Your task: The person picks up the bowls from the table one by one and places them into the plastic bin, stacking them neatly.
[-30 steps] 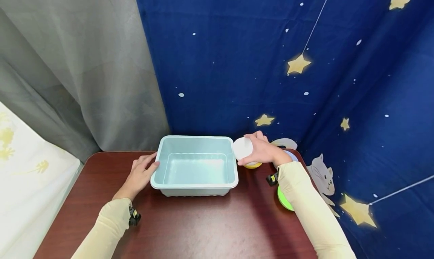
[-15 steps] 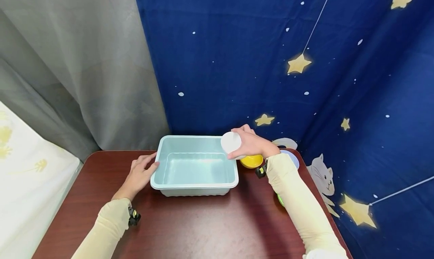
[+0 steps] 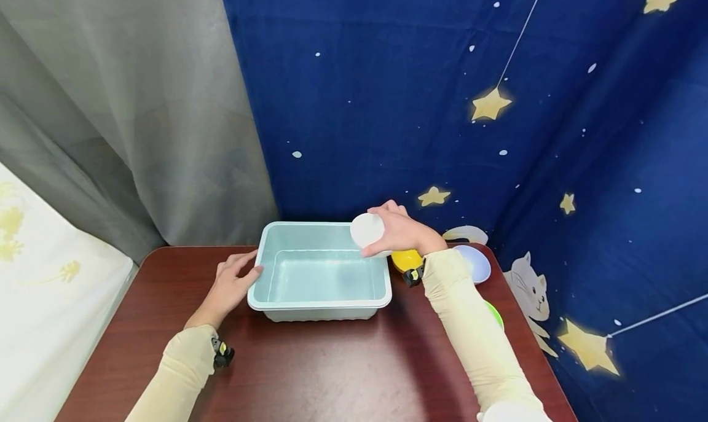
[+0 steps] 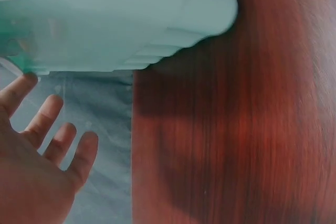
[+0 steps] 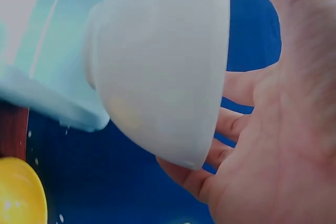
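Your right hand [image 3: 405, 231] is wrapped partway round a smooth white round bowl [image 3: 367, 230], thumb at one side of the rim and fingers curled at the other, palm facing the open mouth. The bowl is tipped on its side, its foot turned toward a pale blue-green rectangular plastic tub [image 3: 321, 304], and it is held up by the tub's far right corner; whether it touches the tub's rim you cannot tell. Gripping by the rim probably leaves the foot free and keeps your fingers clear of it. The tub stands along the far edge of the dark red-brown wood bench [image 3: 332, 373], about midway across. Your left hand [image 3: 228, 289] holds nothing: its fingers are loosely extended and spread, with fingertips at the tub's left side, likely to steady it. A yellow round bowl [image 3: 405, 261] sits just right of the tub, near the far edge, partly behind your right wrist. A pale lavender-blue round bowl [image 3: 479, 263] lies by the bench's far right corner, and a bright green rounded dish [image 3: 496, 314], mostly hidden by your cream sleeve [image 3: 472, 330], is nearer you along the right edge. These three seem set there to be within your right arm's reach.
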Motion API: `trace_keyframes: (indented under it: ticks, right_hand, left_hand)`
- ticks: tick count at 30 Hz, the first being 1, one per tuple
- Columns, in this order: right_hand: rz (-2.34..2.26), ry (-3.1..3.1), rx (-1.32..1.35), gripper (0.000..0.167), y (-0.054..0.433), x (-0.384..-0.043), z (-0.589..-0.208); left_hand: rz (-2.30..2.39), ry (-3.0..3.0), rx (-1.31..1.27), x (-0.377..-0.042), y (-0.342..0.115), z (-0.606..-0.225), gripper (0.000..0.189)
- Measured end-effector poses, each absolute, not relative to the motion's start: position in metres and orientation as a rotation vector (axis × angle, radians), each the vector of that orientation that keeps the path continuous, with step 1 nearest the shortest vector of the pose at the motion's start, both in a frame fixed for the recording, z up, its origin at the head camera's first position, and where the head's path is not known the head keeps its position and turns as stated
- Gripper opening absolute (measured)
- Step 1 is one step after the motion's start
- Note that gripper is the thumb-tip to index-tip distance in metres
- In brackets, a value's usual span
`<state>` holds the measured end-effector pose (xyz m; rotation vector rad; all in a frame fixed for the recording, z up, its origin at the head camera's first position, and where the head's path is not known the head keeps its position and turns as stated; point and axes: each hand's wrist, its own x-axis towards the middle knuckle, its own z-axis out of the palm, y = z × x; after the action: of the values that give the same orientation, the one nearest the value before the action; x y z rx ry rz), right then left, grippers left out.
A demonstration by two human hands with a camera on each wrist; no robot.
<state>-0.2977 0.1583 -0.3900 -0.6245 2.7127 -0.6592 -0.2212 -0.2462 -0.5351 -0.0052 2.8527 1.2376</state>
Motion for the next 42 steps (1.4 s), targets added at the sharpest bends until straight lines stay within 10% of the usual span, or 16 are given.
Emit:
trace_keyframes:
  ticks: [42]
  right_hand:
    - [-0.517, 2.619, -0.899, 0.098, 0.076, -0.309, -0.414]
  left_hand:
    - [1.414, 2.763, -0.040, -0.216, -0.243, -0.539, 0.068]
